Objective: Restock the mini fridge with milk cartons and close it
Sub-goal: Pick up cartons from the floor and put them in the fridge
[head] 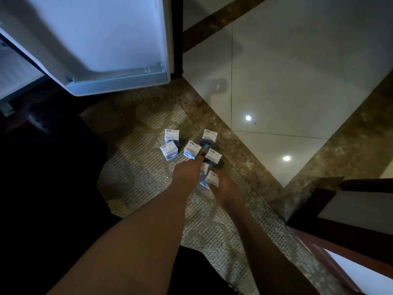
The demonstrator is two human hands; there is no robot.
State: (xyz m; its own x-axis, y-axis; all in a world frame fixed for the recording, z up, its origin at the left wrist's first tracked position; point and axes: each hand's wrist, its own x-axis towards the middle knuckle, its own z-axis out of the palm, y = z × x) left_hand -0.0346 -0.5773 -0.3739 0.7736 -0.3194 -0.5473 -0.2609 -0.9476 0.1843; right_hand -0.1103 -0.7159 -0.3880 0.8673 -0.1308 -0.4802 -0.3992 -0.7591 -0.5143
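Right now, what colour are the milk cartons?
The milk cartons are white with dark print; head view shows it best.

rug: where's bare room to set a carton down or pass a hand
Bare rug lies between the door and the cartons, and left of them. Tile to the right is free too. It is crowded in the cluster, where the left hand reaches in and the right hand grips a carton.

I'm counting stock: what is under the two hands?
The right hand grips a milk carton; a second carton shows between it and the left hand, partly covered. The woven mat lies beneath. Anything below the palms is hidden.
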